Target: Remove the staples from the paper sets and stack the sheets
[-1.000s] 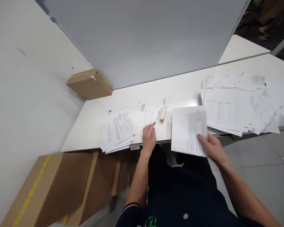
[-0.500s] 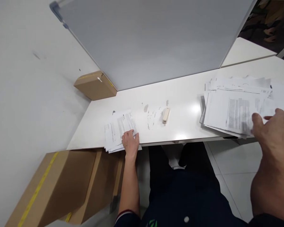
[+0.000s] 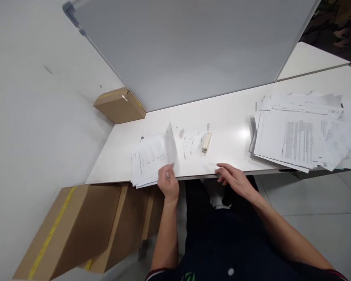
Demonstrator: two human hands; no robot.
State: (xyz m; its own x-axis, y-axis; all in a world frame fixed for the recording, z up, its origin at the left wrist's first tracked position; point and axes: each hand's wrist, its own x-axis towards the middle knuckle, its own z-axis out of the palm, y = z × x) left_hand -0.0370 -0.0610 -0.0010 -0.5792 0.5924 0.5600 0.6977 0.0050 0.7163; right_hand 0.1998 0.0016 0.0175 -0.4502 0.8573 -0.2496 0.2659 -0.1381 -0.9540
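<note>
My left hand [image 3: 168, 182] pinches the lower edge of a sheet of paper [image 3: 171, 145], which stands tilted up off the right side of the left paper stack [image 3: 148, 160]. The other printed sheets of that stack lie flat and slightly fanned at the table's front edge. My right hand [image 3: 232, 179] hovers over the front edge with its fingers apart and nothing in them. A cream stapler [image 3: 206, 142] lies on the table between the hands, nearest to the right one and not touched.
A large, untidy pile of printed papers [image 3: 298, 136] covers the table's right side, some overhanging the front edge. A grey-white board [image 3: 193, 50] stands along the back. A small cardboard box [image 3: 119, 106] sits at the back left; larger cardboard boxes [image 3: 84, 226] stand below at left.
My right hand has left the right paper pile and moved left to the middle front of the table. My left hand has lifted a sheet from the left stack.
</note>
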